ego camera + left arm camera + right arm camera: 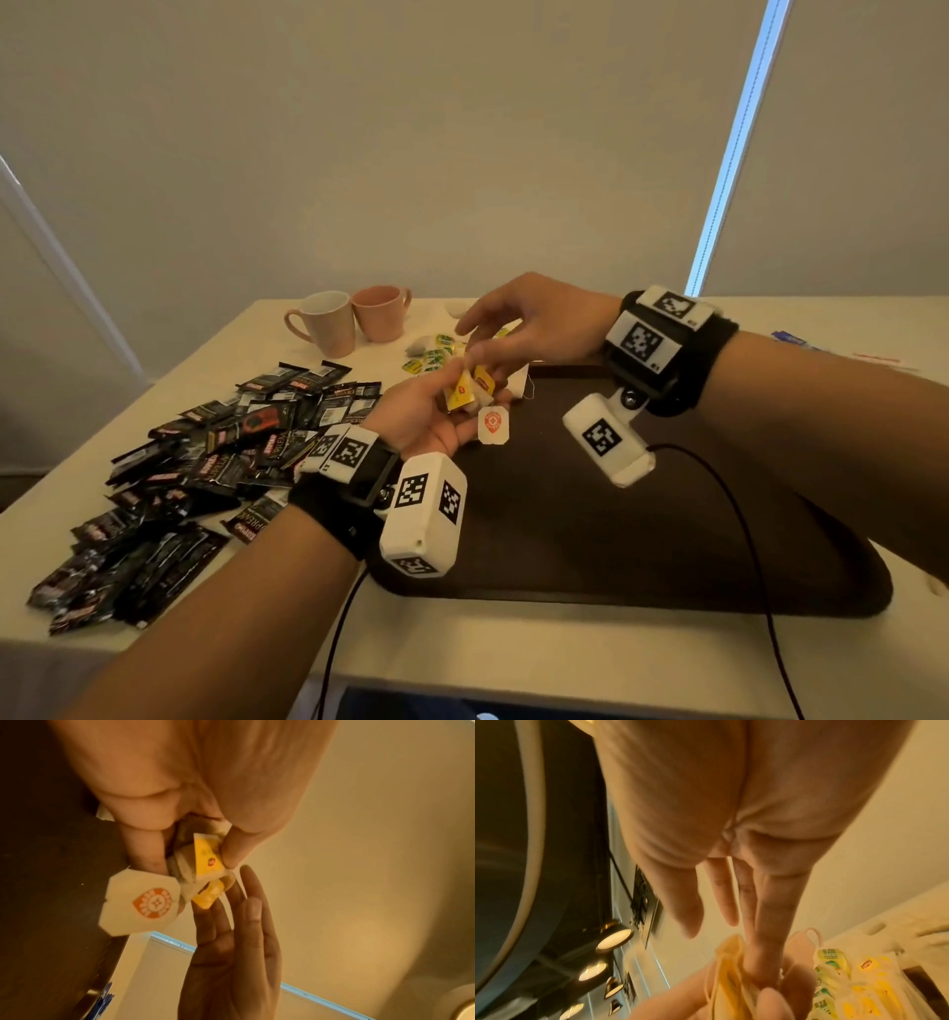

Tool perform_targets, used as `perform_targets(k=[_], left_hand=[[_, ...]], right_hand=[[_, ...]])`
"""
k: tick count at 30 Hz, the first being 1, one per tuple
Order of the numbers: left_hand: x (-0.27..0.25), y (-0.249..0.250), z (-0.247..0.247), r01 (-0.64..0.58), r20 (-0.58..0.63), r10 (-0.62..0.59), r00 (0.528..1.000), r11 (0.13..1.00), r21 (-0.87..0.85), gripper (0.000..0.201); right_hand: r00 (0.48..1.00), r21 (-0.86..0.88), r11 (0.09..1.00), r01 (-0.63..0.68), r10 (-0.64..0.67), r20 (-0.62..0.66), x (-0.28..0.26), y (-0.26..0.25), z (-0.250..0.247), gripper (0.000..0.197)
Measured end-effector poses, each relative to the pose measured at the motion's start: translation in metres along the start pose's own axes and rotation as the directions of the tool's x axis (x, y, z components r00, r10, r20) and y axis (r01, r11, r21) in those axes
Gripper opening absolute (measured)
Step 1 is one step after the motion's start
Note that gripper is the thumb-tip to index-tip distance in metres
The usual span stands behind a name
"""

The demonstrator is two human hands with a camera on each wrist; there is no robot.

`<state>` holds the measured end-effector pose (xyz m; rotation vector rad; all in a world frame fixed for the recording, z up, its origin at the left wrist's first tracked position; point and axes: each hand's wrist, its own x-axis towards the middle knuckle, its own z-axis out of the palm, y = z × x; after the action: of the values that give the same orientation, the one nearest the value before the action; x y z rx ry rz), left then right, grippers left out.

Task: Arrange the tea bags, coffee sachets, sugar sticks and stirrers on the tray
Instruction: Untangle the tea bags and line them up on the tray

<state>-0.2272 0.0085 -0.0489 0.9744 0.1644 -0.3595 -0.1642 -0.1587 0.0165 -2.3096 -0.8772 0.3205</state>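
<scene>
Above a dark tray point(616, 539) on a cream table point(462, 647), the left hand point(431, 416) holds a small bunch of yellow-tagged tea bags point(464, 393), fingers curled round them; a white tag with an orange emblem point(493, 424) dangles below. The right hand point(534, 321) reaches in from above, fingers mostly straight, fingertips on the bunch. More tea bags point(434, 352) lie behind the tray, black coffee sachets point(205, 462) left of it, near two pink mugs point(349, 321).

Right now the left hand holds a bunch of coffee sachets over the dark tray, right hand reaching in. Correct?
Not quite: the left hand holds tea bags with yellow tags, not coffee sachets. The head view shows the coffee sachets lying on the table. Otherwise right: dark tray below, right hand reaching in.
</scene>
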Motion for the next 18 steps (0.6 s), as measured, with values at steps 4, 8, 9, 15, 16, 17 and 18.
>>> perform_targets(k=[4, 8, 9, 15, 16, 17, 18], left_hand=[[0.002, 0.001, -0.003, -0.017, -0.016, 0.016, 1.000, 0.997, -0.076, 0.034], [0.002, -0.002, 0.000, -0.014, -0.017, 0.013, 1.000, 0.997, -0.069, 0.035], [0.002, -0.003, 0.001, -0.015, -0.021, 0.014, 1.000, 0.998, -0.061, 0.034], [0.002, -0.004, -0.001, 0.002, -0.007, -0.002, 1.000, 1.000, 0.020, 0.034], [0.003, -0.004, -0.002, 0.005, -0.015, -0.005, 1.000, 1.000, 0.024, 0.035], [0.004, -0.004, -0.003, 0.007, -0.025, -0.007, 1.000, 1.000, 0.030, 0.036], [0.005, -0.003, -0.004, 0.011, -0.033, -0.010, 0.999, 0.999, 0.038, 0.037]], right_hand=[[0.998, -0.050, 0.999, 0.012, -0.015, -0.065, -0.003, 0.012, -0.003, 0.025], [0.999, -0.192, 0.981, 0.039, -0.043, -0.016, 0.000, 0.017, 0.002, 0.030], [0.999, -0.188, 0.981, 0.052, -0.054, -0.008, 0.001, 0.016, 0.004, 0.031], [0.997, -0.068, 0.997, 0.048, -0.052, -0.057, 0.005, 0.017, 0.004, 0.017], [0.997, -0.015, 0.999, 0.032, -0.032, -0.064, 0.004, 0.018, 0.004, 0.016], [0.997, 0.046, 0.999, 0.016, -0.013, -0.070, 0.002, 0.018, 0.003, 0.015], [0.997, 0.108, 0.994, -0.001, 0.009, -0.074, 0.000, 0.018, 0.004, 0.016]])
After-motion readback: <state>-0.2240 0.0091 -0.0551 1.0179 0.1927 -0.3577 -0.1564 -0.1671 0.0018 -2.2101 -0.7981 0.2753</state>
